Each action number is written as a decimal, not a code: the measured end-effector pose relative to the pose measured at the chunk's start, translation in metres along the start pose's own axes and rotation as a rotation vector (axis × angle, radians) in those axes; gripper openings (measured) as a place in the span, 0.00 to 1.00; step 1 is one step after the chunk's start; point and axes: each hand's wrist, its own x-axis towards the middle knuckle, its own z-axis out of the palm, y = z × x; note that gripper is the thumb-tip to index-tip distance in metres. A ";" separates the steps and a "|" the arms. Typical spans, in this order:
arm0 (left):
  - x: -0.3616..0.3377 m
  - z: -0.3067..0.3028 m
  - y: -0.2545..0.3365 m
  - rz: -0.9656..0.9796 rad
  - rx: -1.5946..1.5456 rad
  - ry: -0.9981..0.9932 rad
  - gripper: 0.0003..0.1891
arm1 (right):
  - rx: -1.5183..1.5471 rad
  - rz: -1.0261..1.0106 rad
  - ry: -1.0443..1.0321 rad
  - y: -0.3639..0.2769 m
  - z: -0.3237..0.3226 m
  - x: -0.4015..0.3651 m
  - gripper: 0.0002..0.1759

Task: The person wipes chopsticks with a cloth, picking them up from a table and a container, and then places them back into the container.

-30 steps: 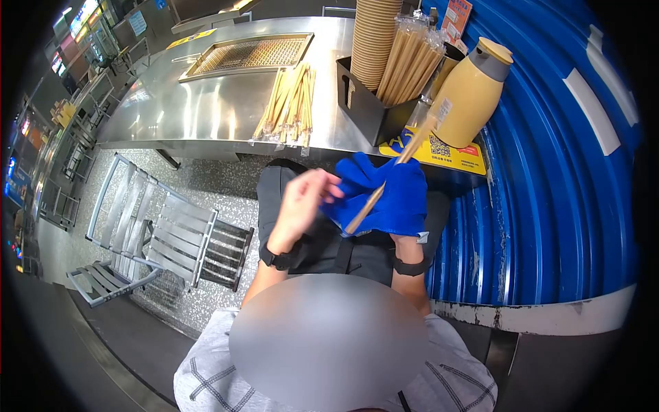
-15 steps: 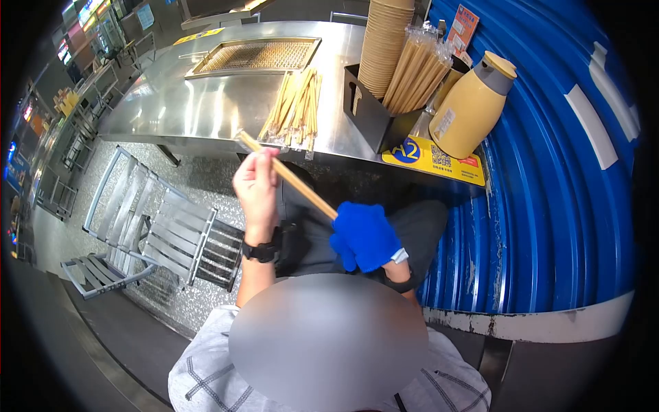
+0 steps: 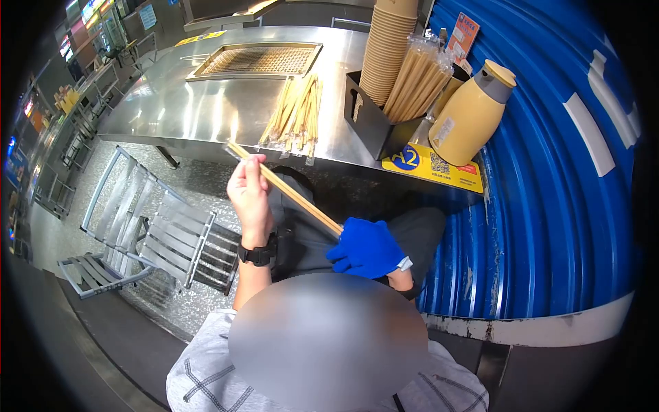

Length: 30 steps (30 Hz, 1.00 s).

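Your chopsticks [image 3: 298,198] swung way left since 1 second ago — your bare left hand [image 3: 250,196] pinches the upper end, your blue-gloved right hand [image 3: 371,248] grips the lower. They're slanting over your lap [image 3: 422,230], near the table [image 3: 171,110].

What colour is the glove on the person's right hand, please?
The glove is bright blue, and it shows best in the head view.

The table [image 3: 171,106] is silver-grey, chopsticks [image 3: 302,198] in front of it tan, glove [image 3: 371,250] there blue, wall [image 3: 542,165] beside it ridged blue.
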 end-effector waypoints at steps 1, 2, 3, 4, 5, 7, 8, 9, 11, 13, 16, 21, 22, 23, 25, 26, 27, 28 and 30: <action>0.004 -0.006 0.001 -0.004 -0.019 0.004 0.12 | 0.010 0.010 0.008 0.000 -0.002 -0.001 0.20; 0.005 -0.009 0.003 -0.009 -0.022 0.019 0.12 | 0.012 0.024 0.018 0.002 -0.004 -0.001 0.20; 0.006 -0.012 0.004 -0.005 -0.012 0.034 0.12 | 0.021 0.035 0.032 0.004 -0.007 0.000 0.20; 0.006 -0.014 0.004 -0.003 -0.003 0.049 0.12 | 0.015 0.066 0.060 0.006 -0.012 0.001 0.20; 0.004 -0.013 0.003 0.001 0.029 0.038 0.12 | 0.009 0.107 0.094 0.009 -0.017 0.001 0.20; -0.001 -0.006 0.002 0.014 0.088 0.012 0.12 | -0.007 0.169 0.155 0.008 -0.023 0.000 0.20; -0.007 0.002 0.001 0.013 0.115 -0.049 0.12 | -0.016 0.199 0.169 0.005 -0.024 0.000 0.19; -0.015 0.012 0.000 -0.009 0.148 -0.115 0.11 | -0.029 0.220 0.185 0.001 -0.021 0.001 0.19; -0.034 0.031 -0.007 -0.048 0.170 -0.225 0.10 | -0.064 0.224 0.185 -0.004 -0.009 0.005 0.19; -0.050 0.047 -0.014 -0.072 0.125 -0.306 0.08 | -0.094 0.230 0.164 -0.006 0.008 0.008 0.19; -0.055 0.053 -0.015 -0.107 0.041 -0.356 0.07 | -0.089 0.229 0.135 -0.006 0.026 0.010 0.19; -0.035 0.032 -0.013 -0.001 0.061 -0.173 0.08 | 0.004 0.143 0.117 0.001 0.018 0.003 0.18; -0.028 0.026 -0.010 0.022 0.070 -0.130 0.09 | 0.009 0.130 0.111 0.003 0.013 0.000 0.18; -0.023 0.022 -0.006 0.036 0.042 -0.097 0.09 | 0.005 0.134 0.111 0.004 0.010 -0.003 0.18; -0.015 0.019 0.002 0.055 -0.014 -0.062 0.09 | -0.006 0.154 0.114 0.003 0.005 -0.006 0.18; -0.015 0.019 0.001 0.032 -0.009 -0.075 0.09 | -0.017 0.163 0.116 0.002 0.003 -0.007 0.18; -0.016 0.020 0.000 0.009 -0.004 -0.089 0.10 | -0.029 0.171 0.118 0.001 0.002 -0.006 0.18; -0.017 0.020 -0.001 -0.015 0.002 -0.104 0.10 | -0.049 0.178 0.120 0.001 0.001 -0.004 0.18; -0.024 0.023 -0.007 -0.072 0.038 -0.182 0.09 | -0.094 0.179 0.118 0.002 0.001 -0.001 0.18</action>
